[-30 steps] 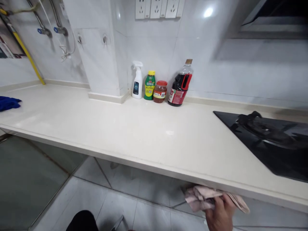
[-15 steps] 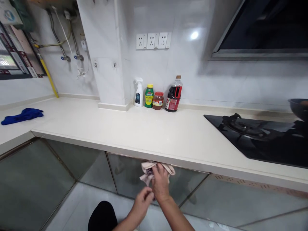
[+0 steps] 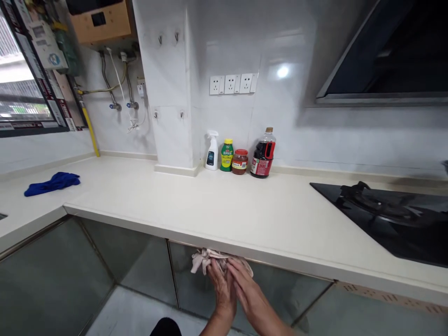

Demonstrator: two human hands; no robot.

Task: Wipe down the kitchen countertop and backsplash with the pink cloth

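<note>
A crumpled pale pink cloth (image 3: 201,261) is bunched up just below the counter's front edge, before the grey cabinet doors. My left hand (image 3: 222,291) grips it from below, fingertips sunk into its folds. Close beside it, my right hand (image 3: 247,287) has its fingers together and bent over the cloth's right part. The two hands meet at the palms, and the cloth hides some of the fingertips.
Along the white countertop's (image 3: 175,205) back wall stand a spray bottle (image 3: 211,151), a green bottle (image 3: 227,155), a red-lidded jar (image 3: 240,162) and a large dark sauce bottle (image 3: 263,155). A blue cloth (image 3: 52,183) lies left; a gas stove (image 3: 392,219) is on the right.
My left hand has come up from below the cloth and now holds it beside my right hand. The cloth has been bunched differently. The view has tilted up and shifted left.
</note>
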